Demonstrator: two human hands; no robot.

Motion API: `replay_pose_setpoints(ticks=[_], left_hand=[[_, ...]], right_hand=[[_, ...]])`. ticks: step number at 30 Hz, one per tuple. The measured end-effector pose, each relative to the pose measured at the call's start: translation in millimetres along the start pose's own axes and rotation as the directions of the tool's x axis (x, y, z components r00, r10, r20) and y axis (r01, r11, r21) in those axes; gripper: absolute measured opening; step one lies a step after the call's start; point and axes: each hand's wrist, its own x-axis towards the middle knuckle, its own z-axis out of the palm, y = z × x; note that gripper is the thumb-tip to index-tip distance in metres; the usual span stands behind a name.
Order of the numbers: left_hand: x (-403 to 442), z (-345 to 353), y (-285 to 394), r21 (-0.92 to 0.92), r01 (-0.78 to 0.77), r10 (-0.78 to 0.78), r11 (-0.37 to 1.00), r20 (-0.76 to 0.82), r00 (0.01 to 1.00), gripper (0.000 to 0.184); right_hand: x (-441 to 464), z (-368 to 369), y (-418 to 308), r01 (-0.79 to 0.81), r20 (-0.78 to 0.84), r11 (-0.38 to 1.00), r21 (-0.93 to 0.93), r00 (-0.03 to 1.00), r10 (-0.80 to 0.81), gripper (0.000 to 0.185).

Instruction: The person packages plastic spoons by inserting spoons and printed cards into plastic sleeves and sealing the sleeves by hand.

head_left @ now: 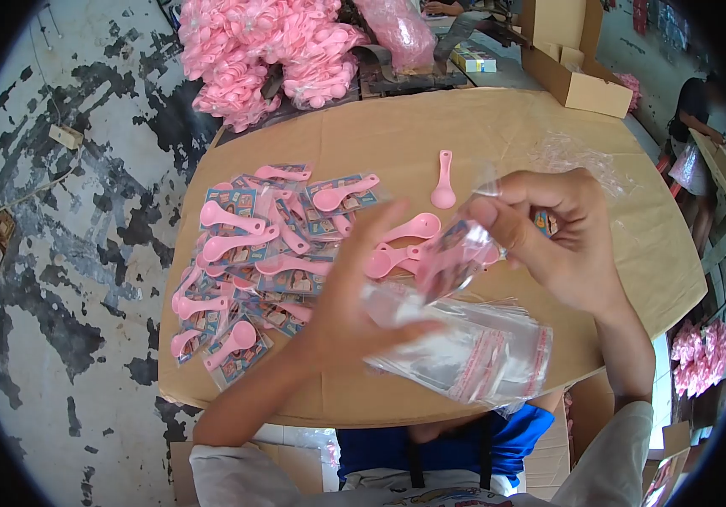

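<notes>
My right hand (549,228) pinches the top of a clear plastic bag (447,262) with a printed card and something pink inside. My left hand (363,296), blurred, is just left of that bag with its fingers spread. Under my hands lies a stack of clear bags (473,351) with red print. Loose pink spoons (393,258) lie behind the stack, and a single pink spoon (442,182) sits farther back. To the left is a pile of bagged pink spoons with cards (253,262).
The brown table covering (363,135) has crumpled clear plastic strips (583,160) at its right. Heaped pink bundles (270,51) stand behind, beside a clear bag of pink items (397,34). An open cardboard box (587,89) is at the back right; another person (697,110) is beyond.
</notes>
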Motion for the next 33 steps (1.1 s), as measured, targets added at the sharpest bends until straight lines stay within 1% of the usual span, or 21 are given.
replay_pose_setpoints(ticks=[3, 5, 6, 7, 8, 10, 11, 12, 13, 14, 16, 17, 19, 20, 21, 22, 23, 25, 28, 30, 33], left_hand=[[-13.5, 22.8, 16.1, -0.046, 0.083, -0.079, 0.995, 0.072, 0.994, 0.063], [-17.7, 20.7, 4.5, -0.215, 0.305, -0.265, 0.928, 0.197, 0.944, 0.061], [-13.9, 17.1, 5.0, -0.326, 0.359, -0.284, 0.874, 0.256, 0.924, 0.058], [-9.9, 13.5, 5.3, -0.425, 0.417, -0.301, 0.803, 0.315, 0.900, 0.056], [-9.2, 14.3, 4.4, -0.545, 0.447, -0.271, 0.710, 0.374, 0.887, 0.055], [-9.1, 17.0, 1.9, -0.726, 0.505, -0.183, 0.467, 0.479, 0.858, 0.054], [-9.5, 15.7, 7.9, -0.729, 0.579, -0.202, 0.366, 0.545, 0.814, 0.057], [-9.8, 15.7, 10.5, -0.719, 0.579, -0.218, 0.385, 0.539, 0.814, 0.055], [-10.3, 16.4, 12.0, -0.708, 0.580, -0.236, 0.403, 0.532, 0.813, 0.054], [-10.6, 17.3, 13.7, -0.699, 0.580, -0.254, 0.419, 0.523, 0.814, 0.052], [-4.6, 16.2, 19.0, -0.781, 0.556, -0.408, 0.285, 0.426, 0.807, 0.046], [-2.9, 15.6, 20.1, -0.818, 0.530, -0.486, 0.222, 0.379, 0.788, 0.043], [-6.6, 13.3, 13.7, -0.706, 0.524, -0.518, 0.476, 0.257, 0.816, 0.039], [-8.2, 12.8, 10.4, -0.625, 0.513, -0.518, 0.589, 0.195, 0.833, 0.037], [-8.4, 14.9, 8.8, -0.628, 0.457, -0.483, 0.630, 0.144, 0.864, 0.038], [-8.5, 18.7, 8.0, -0.629, 0.400, -0.445, 0.667, 0.094, 0.891, 0.039], [-9.1, 21.7, 7.9, -0.628, 0.341, -0.405, 0.700, 0.045, 0.913, 0.039], [-14.2, 21.7, 9.2, -0.508, 0.366, -0.398, 0.780, 0.048, 0.916, 0.043], [-14.3, 15.7, 15.4, -0.284, 0.427, -0.415, 0.859, 0.103, 0.904, 0.047], [-14.4, 17.3, 15.1, -0.233, 0.416, -0.404, 0.879, 0.102, 0.909, 0.049], [-16.1, 20.9, 11.1, -0.260, 0.380, -0.372, 0.888, 0.081, 0.925, 0.051]], right_hand=[[-5.5, 8.7, -17.2, -0.198, 0.104, 0.952, 0.233, 0.978, 0.178, 0.015], [-1.3, 10.6, -9.4, -0.068, -0.012, 0.975, 0.210, 0.997, 0.072, 0.020], [1.4, 10.6, -3.0, -0.026, -0.019, 0.988, 0.153, 0.999, 0.029, 0.024], [4.1, 10.5, 3.5, 0.017, -0.026, 0.995, 0.096, 1.000, -0.014, 0.028], [4.8, 8.4, 12.0, 0.035, 0.021, 0.999, -0.001, 0.999, -0.035, 0.032], [6.9, 2.7, 18.3, -0.053, 0.139, 0.998, -0.022, 0.989, 0.056, 0.038], [7.3, 0.8, 19.6, -0.170, 0.217, 0.984, 0.050, 0.964, 0.155, 0.039], [6.9, 0.6, 21.5, -0.289, 0.302, 0.950, 0.114, 0.921, 0.244, 0.040], [5.6, 4.6, 29.4, -0.224, 0.250, 0.963, 0.152, 0.951, 0.182, 0.038], [4.4, 6.0, 29.9, -0.241, 0.254, 0.961, 0.137, 0.946, 0.201, 0.037], [3.3, 10.1, 29.8, -0.273, 0.266, 0.956, 0.104, 0.934, 0.238, 0.034], [2.8, 11.6, 24.4, -0.220, 0.246, 0.975, 0.008, 0.946, 0.211, 0.034], [2.8, 12.5, 9.9, -0.107, 0.214, 0.977, -0.182, 0.966, 0.145, 0.034], [3.1, 14.7, 14.3, 0.076, 0.122, 0.948, -0.310, 0.992, -0.040, 0.030], [3.1, 18.1, 22.2, 0.234, 0.055, 0.863, -0.447, 0.970, -0.235, 0.027], [2.2, 20.1, 27.5, 0.356, 0.020, 0.730, -0.583, 0.905, -0.425, 0.024], [0.7, 21.3, 28.3, 0.376, 0.053, 0.714, -0.591, 0.901, -0.430, 0.023], [-0.9, 25.5, 28.7, 0.417, 0.119, 0.680, -0.604, 0.890, -0.440, 0.021], [-4.1, 31.9, 37.5, 0.424, 0.108, 0.674, -0.604, 0.882, -0.458, 0.024], [-5.2, 30.2, 40.5, 0.448, 0.141, 0.633, -0.632, 0.869, -0.474, 0.024], [-7.5, 30.1, 42.0, 0.484, 0.220, 0.574, -0.660, 0.856, -0.468, 0.024]])
